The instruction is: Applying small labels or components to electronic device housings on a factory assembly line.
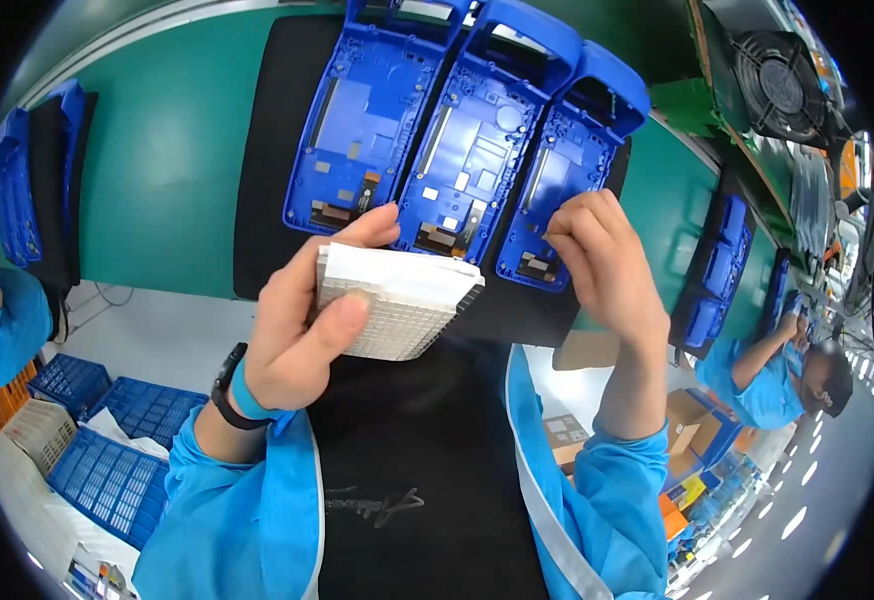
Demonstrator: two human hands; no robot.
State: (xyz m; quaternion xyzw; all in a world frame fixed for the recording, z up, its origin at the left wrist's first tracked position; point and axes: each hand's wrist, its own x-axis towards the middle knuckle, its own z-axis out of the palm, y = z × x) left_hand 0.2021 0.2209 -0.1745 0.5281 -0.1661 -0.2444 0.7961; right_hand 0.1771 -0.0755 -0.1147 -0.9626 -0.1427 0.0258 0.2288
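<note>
My left hand (297, 330) is wrapped round a thick stack of white sheets (397, 305), its thumb pressed on a face marked in a fine grid of small pieces. My right hand (607, 260) is closed in a pinch over the lower part of the right blue plastic housing (569, 165); whatever its fingertips hold is too small or hidden to make out. Beside that housing lie a middle blue housing (487, 120) and a left blue housing (377, 90), open side up. Small grey and white patches and brown-black strips show inside them.
The housings rest on a black mat (272, 150) over a green bench (167, 170). More blue housings lie at the left (17, 190) and right (725, 265). Blue crates (112, 480) stand lower left, a fan (779, 85) upper right. Co-workers in blue sit at both sides.
</note>
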